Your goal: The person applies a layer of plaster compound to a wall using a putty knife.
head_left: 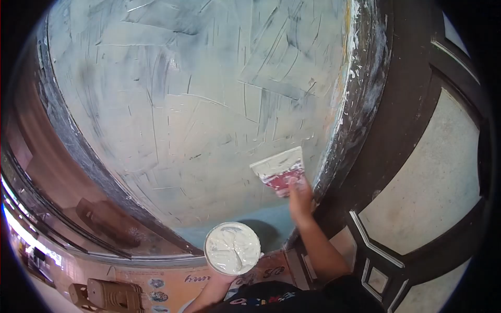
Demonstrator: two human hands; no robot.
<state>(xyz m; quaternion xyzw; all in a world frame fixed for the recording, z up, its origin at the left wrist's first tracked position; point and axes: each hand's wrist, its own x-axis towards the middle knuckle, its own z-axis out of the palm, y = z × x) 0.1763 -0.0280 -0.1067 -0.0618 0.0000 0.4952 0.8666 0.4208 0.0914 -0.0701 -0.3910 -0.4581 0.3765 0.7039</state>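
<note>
My right hand is closed round a putty knife, its wide red blade smeared with white putty along the upper edge. The blade is held over the lower right part of the wall panel, which carries pale, streaky putty with ridges and scrape marks. Below and to the left, my left hand supports a round tub of white putty from underneath. Most of that hand's fingers are hidden by the tub. The putty inside has a smooth, creamy surface with a groove down its middle.
A dark wooden frame with white smears borders the panel on the right, beside a dark panelled door. Brown plastic chairs stand at lower left. An orange printed sheet lies on the floor below the wall.
</note>
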